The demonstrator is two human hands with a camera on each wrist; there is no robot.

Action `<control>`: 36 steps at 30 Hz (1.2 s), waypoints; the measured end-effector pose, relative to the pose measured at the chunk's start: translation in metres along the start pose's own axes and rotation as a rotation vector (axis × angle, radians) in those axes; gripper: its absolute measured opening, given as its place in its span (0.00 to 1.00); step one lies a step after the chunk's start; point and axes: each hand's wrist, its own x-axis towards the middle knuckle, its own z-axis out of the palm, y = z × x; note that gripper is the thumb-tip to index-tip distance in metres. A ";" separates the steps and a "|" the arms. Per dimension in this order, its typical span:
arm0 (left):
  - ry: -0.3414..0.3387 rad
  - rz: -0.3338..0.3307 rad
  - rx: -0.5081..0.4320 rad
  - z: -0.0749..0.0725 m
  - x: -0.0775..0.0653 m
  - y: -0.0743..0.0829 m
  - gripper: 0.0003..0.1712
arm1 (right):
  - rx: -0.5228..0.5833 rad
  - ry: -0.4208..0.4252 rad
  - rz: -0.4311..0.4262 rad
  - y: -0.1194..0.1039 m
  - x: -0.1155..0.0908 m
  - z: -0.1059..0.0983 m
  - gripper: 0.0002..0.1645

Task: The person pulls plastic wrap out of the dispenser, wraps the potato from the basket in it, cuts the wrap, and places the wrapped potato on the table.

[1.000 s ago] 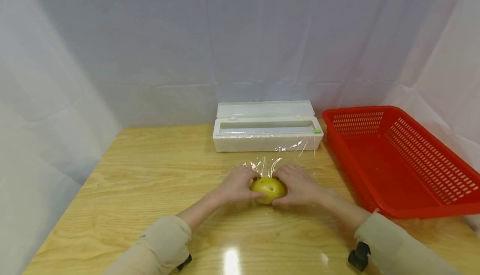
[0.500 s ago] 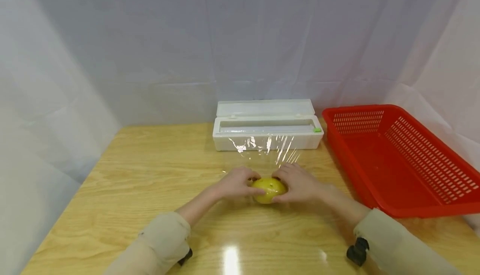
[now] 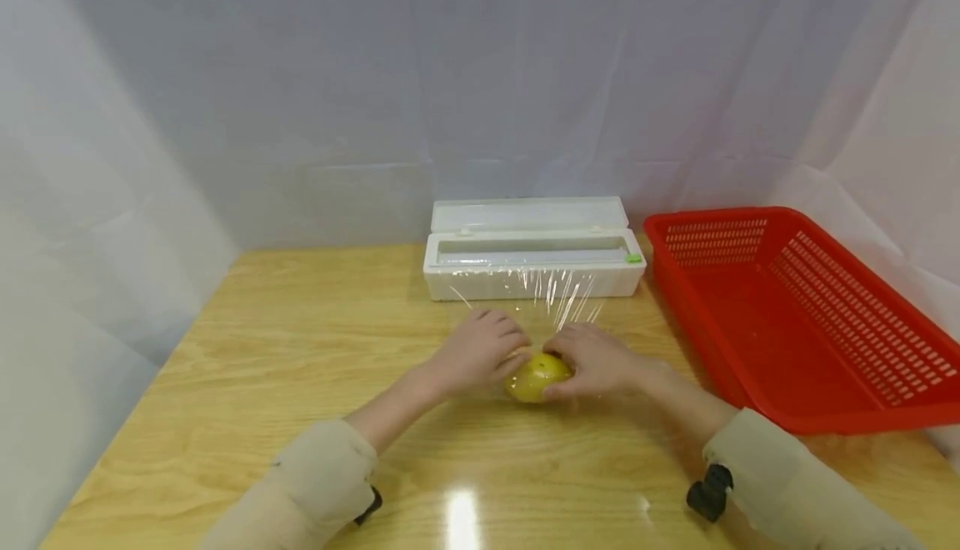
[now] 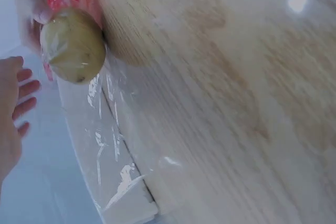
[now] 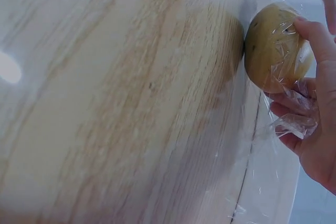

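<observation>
Potato (image 3: 538, 377) sits low on the tabletop (image 3: 337, 350), between the two hands and in front of the white dispenser box (image 3: 532, 285). Surface yellow, with a few small dark spots in the right wrist view. Clear film (image 3: 562, 292) lies over it in creases, with bright glints.

Right hand (image 3: 600, 358): holding the potato from its right side, thumb on the near face, other fingers round the far side. Crumpled film is bunched among these fingers in the right wrist view.

Left hand (image 3: 483, 350): beside the potato's left end. Left wrist view shows its fingers loosely extended and spread, with a gap between them and the potato; nothing held.

Film continues from the potato toward the dispenser front, creased in fine bright lines; whether it joins the box cannot be told. Dispenser stands at the far edge, lid (image 3: 528, 215) raised at the back, long slot exposed, green tab (image 3: 633, 258) at the slot's right end. Red basket (image 3: 825, 427) with slotted walls stands to the right, near the box. Pale sheeting (image 3: 480, 75) hangs behind.
</observation>
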 end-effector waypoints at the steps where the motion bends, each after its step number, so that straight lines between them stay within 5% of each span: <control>1: 0.054 0.086 0.078 -0.001 0.000 0.002 0.12 | 0.005 -0.003 0.001 0.000 0.001 -0.001 0.34; 4: 0.184 0.307 0.256 -0.002 -0.002 0.008 0.07 | 0.015 -0.016 0.010 -0.001 0.002 -0.003 0.33; 7: 0.216 0.383 0.317 0.001 -0.004 0.011 0.05 | 0.011 -0.030 0.019 -0.001 0.003 -0.004 0.32; 15: 0.195 0.319 0.304 0.010 -0.008 0.012 0.08 | 0.021 -0.054 0.034 -0.002 0.003 -0.007 0.31; 26: 0.134 0.245 0.173 0.014 -0.009 0.012 0.14 | 0.043 -0.046 0.066 -0.001 -0.001 -0.008 0.35; 31: 0.126 0.237 0.186 0.015 -0.008 0.011 0.16 | -0.052 0.046 0.085 -0.012 -0.005 -0.012 0.38; 36: 0.137 0.232 0.206 0.016 -0.006 0.011 0.18 | -0.271 0.209 -0.004 -0.029 -0.014 -0.011 0.33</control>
